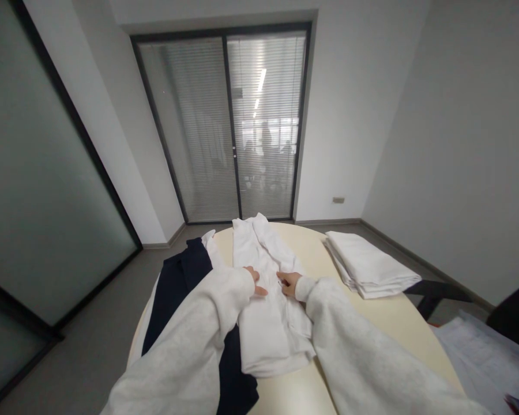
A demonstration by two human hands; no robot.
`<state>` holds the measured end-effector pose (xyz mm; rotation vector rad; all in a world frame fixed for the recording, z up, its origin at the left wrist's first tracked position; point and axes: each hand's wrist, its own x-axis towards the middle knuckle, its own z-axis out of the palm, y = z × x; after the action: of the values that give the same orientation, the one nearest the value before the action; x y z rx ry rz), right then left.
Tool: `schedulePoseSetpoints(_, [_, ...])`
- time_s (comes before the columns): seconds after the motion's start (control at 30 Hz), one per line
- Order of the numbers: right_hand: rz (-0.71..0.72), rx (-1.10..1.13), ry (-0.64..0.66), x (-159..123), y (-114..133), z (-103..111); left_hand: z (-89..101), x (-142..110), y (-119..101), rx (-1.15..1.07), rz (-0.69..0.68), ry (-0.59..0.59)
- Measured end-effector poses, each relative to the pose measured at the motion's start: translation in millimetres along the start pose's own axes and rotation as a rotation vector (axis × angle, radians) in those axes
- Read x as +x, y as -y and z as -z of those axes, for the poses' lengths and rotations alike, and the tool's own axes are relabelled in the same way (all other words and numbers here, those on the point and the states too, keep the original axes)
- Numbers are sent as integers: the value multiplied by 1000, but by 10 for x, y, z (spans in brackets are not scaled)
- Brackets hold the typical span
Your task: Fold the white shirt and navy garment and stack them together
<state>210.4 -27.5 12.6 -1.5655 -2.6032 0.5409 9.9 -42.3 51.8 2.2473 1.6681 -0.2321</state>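
A white garment (263, 334), folded into a long strip, lies on the round table in front of me. My left hand (254, 280) rests on its left side, thumb stretched out and apart from the fingers. Across from it, my right hand (290, 283) has its fingertips closed on the cloth near the garment's right edge. Dark navy clothing (184, 271) lies to the left, partly under my left sleeve, with a strip of white cloth beside it.
A folded stack of white cloth (372, 262) sits at the right of the cream table (398, 340). Beyond the right edge are a dark chair (514, 317) and a pale sheet-like item (488, 357). Glass doors with blinds (263, 173) stand behind the table.
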Motion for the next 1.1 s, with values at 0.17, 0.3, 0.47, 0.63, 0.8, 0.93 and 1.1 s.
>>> schedulePoseSetpoints(0.17, [-29,16,-89,151,-34,-17,-178,92,-40,54,26,-6])
schedulePoseSetpoints(0.3, [5,269,-198,95,-6,125,-175,190,66,19,-8,31])
schedulePoseSetpoints(0.47, [192,483,-339,-24,195,282,-77,157,37,75,-38,-58])
schedulePoseSetpoints(0.63, [220,280,-83,-37,235,33,-70,173,31,93,-67,-189])
schedulePoseSetpoints(0.8, [158,319,-19,-74,109,29,-176,226,115,-66,-161,-340])
schedulePoseSetpoints(0.93, [157,321,187,-205,45,73,-207,236,118,-149,-271,-211])
schedulePoseSetpoints(1.1, [260,737,432,-303,-14,100,-162,238,99,-139,-324,-30])
